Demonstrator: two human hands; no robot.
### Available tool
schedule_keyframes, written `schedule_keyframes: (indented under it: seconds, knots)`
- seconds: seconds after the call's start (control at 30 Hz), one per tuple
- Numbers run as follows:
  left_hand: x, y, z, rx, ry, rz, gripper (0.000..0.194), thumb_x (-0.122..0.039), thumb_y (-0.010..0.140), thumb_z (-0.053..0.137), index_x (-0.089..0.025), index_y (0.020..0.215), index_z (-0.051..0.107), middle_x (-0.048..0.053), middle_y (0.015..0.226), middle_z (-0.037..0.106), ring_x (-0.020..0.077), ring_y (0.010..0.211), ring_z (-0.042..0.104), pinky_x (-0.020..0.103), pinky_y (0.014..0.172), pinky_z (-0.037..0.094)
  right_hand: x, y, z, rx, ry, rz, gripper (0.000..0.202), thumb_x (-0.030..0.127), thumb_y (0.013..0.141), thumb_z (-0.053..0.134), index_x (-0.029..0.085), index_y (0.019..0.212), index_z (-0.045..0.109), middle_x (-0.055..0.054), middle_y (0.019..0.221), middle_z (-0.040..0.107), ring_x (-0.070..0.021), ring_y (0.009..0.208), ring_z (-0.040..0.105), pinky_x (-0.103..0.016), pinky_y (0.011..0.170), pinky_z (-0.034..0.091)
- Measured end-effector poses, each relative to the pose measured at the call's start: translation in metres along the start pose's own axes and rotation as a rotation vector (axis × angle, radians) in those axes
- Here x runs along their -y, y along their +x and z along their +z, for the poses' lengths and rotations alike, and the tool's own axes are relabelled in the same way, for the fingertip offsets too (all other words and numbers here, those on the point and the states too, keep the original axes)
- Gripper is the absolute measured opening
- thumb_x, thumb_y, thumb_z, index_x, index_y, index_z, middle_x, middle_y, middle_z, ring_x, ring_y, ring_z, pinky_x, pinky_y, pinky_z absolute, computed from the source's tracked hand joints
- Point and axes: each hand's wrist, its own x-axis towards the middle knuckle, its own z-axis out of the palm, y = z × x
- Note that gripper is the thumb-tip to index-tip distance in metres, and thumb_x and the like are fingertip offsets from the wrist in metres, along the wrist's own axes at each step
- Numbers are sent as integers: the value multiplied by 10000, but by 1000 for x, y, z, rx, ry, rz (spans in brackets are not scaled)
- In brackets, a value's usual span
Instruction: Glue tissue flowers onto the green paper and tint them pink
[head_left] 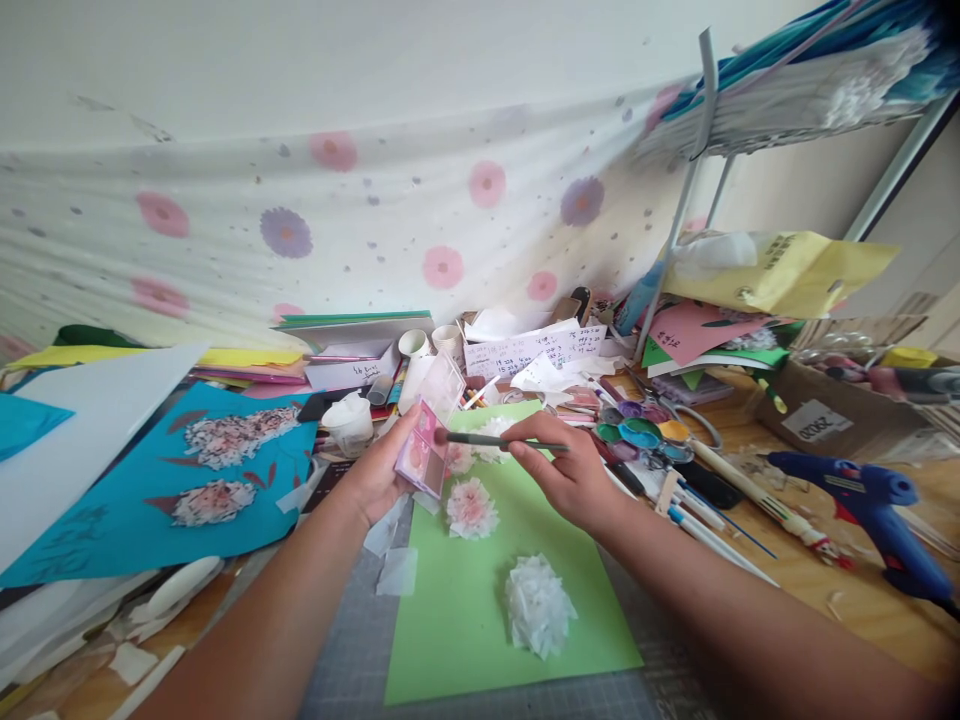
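My left hand [385, 463] grips a small open makeup palette [417, 450] with a pinkish-purple case and a clear lid tilted up. Between the thumb and fingers of my right hand [561, 468] is a dark-handled makeup brush [480, 439]; its head meets the palette's pans. Beneath both hands lies a light green sheet [450, 620]. On it sit a pink-tinted paper flower [472, 508] and, nearer me, a white paper flower [539, 605]. Further paper flowers lie behind, partly hidden by my right hand and the brush.
A blue sheet [285, 500] with paper flowers lies left. To the right are a blue glue gun [862, 500], a paint palette [641, 433], pens, scissors and a cardboard box [810, 415]. White cups [349, 425] stand behind. A metal rack [686, 200] rises at the right.
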Motion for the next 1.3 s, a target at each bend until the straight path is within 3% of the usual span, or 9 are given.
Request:
schedule_keyframes:
  seconds: [0.17, 0.27, 0.53, 0.7, 0.83, 0.97, 1.1, 1.23, 1.3]
  knots:
    - [-1, -2, 0, -24, -1, 0, 437, -543, 785, 617, -177, 1016, 677, 62, 894, 731, 192, 740, 679, 247, 591, 532, 0, -1, 1, 74, -48, 1, 163, 262, 891, 517, 202, 876, 667, -62, 806, 701, -191, 764, 626, -305, 692, 472]
    - [-1, -1, -2, 2, -6, 3, 430, -540, 786, 619, -170, 997, 678, 62, 887, 730, 184, 733, 677, 248, 619, 534, -1, -1, 1, 13, -22, -3, 176, 259, 900, 500, 199, 889, 666, -67, 821, 703, -187, 763, 631, -302, 693, 477]
    - [-2, 2, -5, 21, 17, 12, 473, -558, 801, 585, -170, 1063, 653, 87, 953, 722, 218, 785, 676, 308, 669, 557, -4, -2, 3, 4, -111, 37, 164, 240, 886, 511, 193, 842, 662, -58, 770, 690, -186, 734, 620, -296, 669, 462]
    - [-7, -4, -1, -80, 44, 6, 416, -526, 828, 564, -163, 1007, 659, 76, 856, 728, 207, 702, 671, 296, 602, 554, -9, -1, 8, 123, -154, 105, 142, 225, 872, 530, 197, 871, 669, -63, 842, 707, -202, 786, 629, -307, 701, 469]
    - [-10, -6, 0, -114, 60, -1, 399, -526, 827, 563, -171, 980, 664, 62, 803, 727, 198, 635, 662, 282, 550, 537, -15, -2, 9, 37, -187, 151, 156, 235, 871, 525, 180, 850, 670, -73, 823, 706, -212, 768, 628, -315, 693, 464]
    - [-10, -6, -2, -105, 78, -4, 436, -540, 828, 555, -161, 1014, 665, 70, 860, 733, 197, 679, 669, 271, 570, 541, -16, -2, 8, 94, -179, 132, 150, 236, 868, 531, 186, 842, 671, -63, 812, 706, -203, 757, 633, -301, 685, 463]
    - [-11, -7, -4, -117, 88, 0, 435, -550, 802, 589, -175, 1006, 669, 55, 844, 735, 193, 695, 672, 255, 562, 540, -15, -2, 7, 18, -214, 144, 156, 230, 864, 527, 178, 816, 666, -64, 798, 704, -206, 753, 634, -302, 684, 461]
    - [-11, -7, -4, -114, 102, 6, 437, -562, 807, 573, -174, 982, 671, 54, 812, 734, 185, 644, 666, 251, 540, 532, -13, -2, 6, 101, -184, 99, 153, 227, 865, 529, 180, 823, 669, -54, 786, 701, -192, 729, 636, -283, 667, 465]
    - [-11, -6, -4, -110, 101, 4, 434, -559, 812, 568, -175, 987, 669, 54, 811, 733, 187, 644, 667, 252, 539, 531, -12, -2, 7, 44, -257, 97, 159, 224, 863, 530, 174, 810, 671, -63, 776, 699, -203, 724, 631, -296, 661, 459]
